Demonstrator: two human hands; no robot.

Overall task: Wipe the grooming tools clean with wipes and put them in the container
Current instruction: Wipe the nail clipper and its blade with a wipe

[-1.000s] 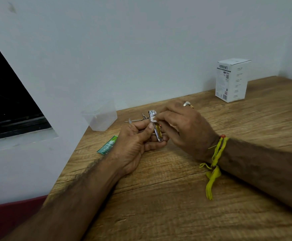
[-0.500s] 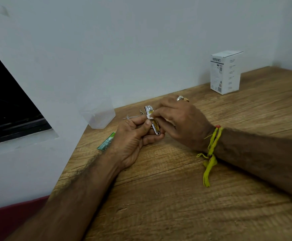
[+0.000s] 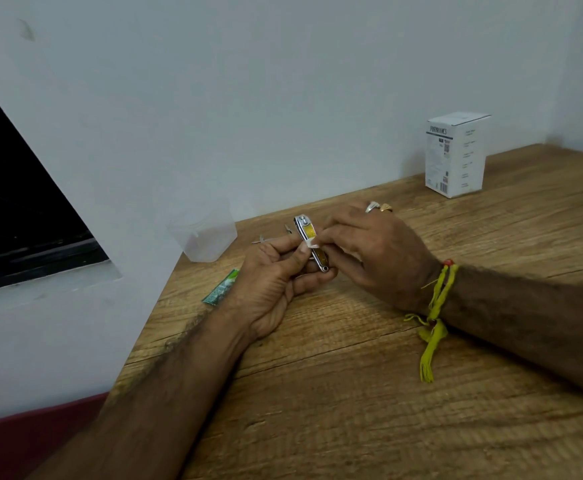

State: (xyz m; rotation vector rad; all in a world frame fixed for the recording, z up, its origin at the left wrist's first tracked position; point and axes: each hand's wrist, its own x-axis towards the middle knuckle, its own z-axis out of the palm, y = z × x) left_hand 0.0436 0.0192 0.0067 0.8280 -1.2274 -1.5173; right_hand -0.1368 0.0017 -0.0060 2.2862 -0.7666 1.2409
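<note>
So there's a big wooden table running along a white wall. At the far right sits a white carton, standing upright with some print on it. Far left, right against the wall, is a clear plastic container. Just near of that lies a green sachet, partly hidden by the wrist.

Both hands meet mid-table. The left hand has its fingers curled round a nail clipper, thumb pressed on its side, holding it just above the wood. The right hand, with rings and a yellow thread on the wrist, pinches a small white wipe against the clipper's yellow face.

Behind the hands, a couple of thin metal tools lie on the table, too small to make out properly.
</note>
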